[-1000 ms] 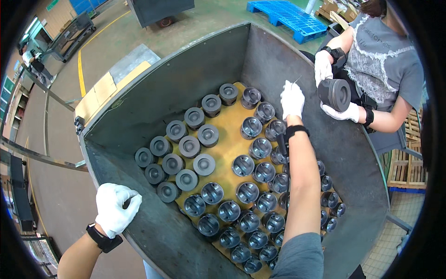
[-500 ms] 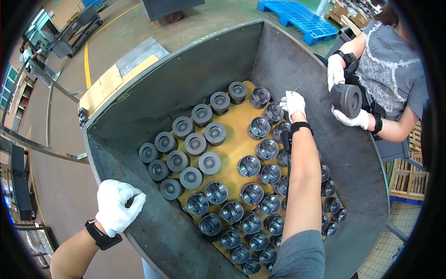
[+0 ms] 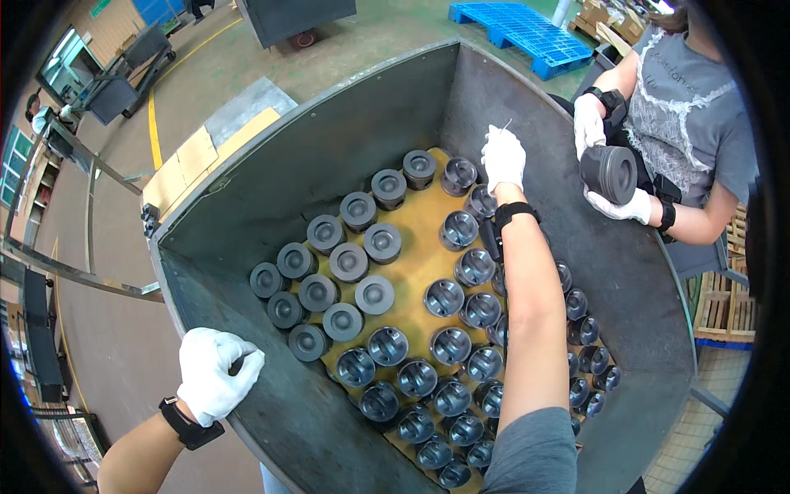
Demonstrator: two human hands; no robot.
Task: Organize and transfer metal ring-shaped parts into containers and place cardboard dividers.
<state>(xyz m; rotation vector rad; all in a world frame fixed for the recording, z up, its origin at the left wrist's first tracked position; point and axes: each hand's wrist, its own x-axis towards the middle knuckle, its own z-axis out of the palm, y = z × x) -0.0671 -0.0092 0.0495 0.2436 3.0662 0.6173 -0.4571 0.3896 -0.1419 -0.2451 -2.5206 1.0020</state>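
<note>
A big grey metal bin (image 3: 346, 140) holds several dark pistons (image 3: 374, 294) standing on a yellow-brown sheet (image 3: 415, 247). My left hand (image 3: 216, 372), in a white glove, grips the bin's near rim. My right hand (image 3: 504, 158), also gloved, reaches over the pistons to the far corner, just right of one piston (image 3: 459, 174). Its fingers are closed, and a thin pale sliver (image 3: 504, 127) sticks up from them; what it is I cannot tell. A co-worker at the right holds one piston (image 3: 609, 173) in both gloved hands.
A blue pallet (image 3: 514, 25) lies on the floor beyond the bin. Flat cardboard pieces (image 3: 193, 156) lie by the bin's left corner. Wooden pallets (image 3: 724, 305) stand at the right, and a dark cart (image 3: 300, 16) stands at the top.
My right hand dipped toward the pistons, then rose and shifted toward the bin's far corner. My left hand stays on the rim. The co-worker still holds the piston.
</note>
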